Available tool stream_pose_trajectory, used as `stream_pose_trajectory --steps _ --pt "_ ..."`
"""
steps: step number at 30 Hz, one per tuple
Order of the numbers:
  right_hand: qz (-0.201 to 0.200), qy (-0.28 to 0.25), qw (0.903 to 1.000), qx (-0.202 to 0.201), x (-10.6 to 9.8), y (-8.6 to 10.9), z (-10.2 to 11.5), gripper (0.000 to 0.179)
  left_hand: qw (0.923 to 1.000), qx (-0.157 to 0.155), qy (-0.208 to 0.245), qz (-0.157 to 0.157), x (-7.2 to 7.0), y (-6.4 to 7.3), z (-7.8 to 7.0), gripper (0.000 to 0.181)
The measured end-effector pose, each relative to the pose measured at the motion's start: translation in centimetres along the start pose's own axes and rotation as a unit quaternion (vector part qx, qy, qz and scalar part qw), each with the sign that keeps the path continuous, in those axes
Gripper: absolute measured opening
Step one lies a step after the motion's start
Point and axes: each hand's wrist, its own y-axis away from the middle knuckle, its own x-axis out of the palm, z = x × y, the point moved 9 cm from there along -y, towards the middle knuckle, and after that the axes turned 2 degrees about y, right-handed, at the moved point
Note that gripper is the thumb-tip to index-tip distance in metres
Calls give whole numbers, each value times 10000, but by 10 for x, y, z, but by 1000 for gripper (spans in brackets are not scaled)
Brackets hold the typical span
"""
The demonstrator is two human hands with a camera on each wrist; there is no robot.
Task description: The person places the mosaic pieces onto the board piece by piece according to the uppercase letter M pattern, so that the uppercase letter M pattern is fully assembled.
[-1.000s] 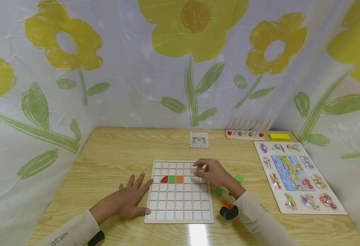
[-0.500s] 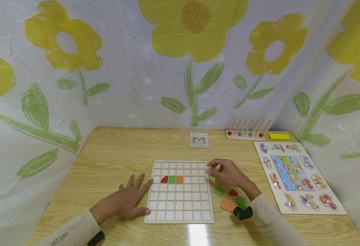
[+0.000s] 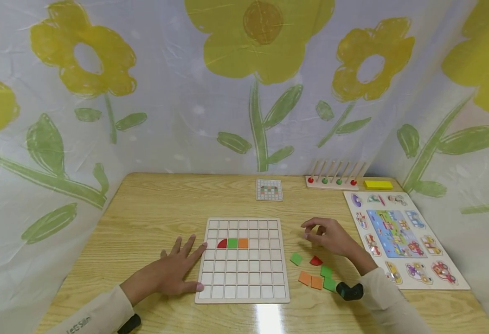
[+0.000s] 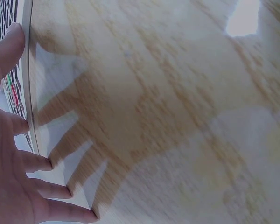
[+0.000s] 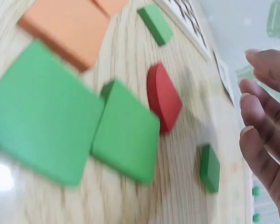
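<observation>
A white grid board (image 3: 242,266) lies on the table, with a red quarter-circle tile (image 3: 222,243), a green square tile (image 3: 232,243) and an orange square tile (image 3: 243,243) side by side in one row. My left hand (image 3: 172,271) rests spread on the table, thumb and index fingertip at the board's left edge. To the right of the board, my right hand (image 3: 330,236) hovers with loosely bent fingers and holds nothing. In the right wrist view, a green tile (image 5: 210,169) lies on the table near those fingers; the hand hides it in the head view.
Loose tiles lie right of the board: a red one (image 3: 316,260), orange ones (image 3: 305,278) and several green ones (image 3: 296,259). Farther back are a pattern card (image 3: 269,190), a peg rack with beads (image 3: 332,183) and a yellow block (image 3: 378,185). A picture puzzle (image 3: 445,250) stands at the right.
My right hand has moved right from over the board to beyond the loose tiles, uncovering them. My left hand and the tiles on the board have stayed in place.
</observation>
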Motion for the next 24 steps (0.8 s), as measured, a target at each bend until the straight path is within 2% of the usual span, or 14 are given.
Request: stream_pose_trajectory --steps 9,18,24 --pt "-155 150 9997 -150 -16 15 -12 24 10000 -18 -76 17 2 -2 2 103" --pt "-51 339 9990 285 -22 23 -32 29 10000 48 -5 -18 0 -1 0 103" --pt "33 330 9987 388 -22 26 -40 32 10000 40 13 -6 1 -1 1 103"
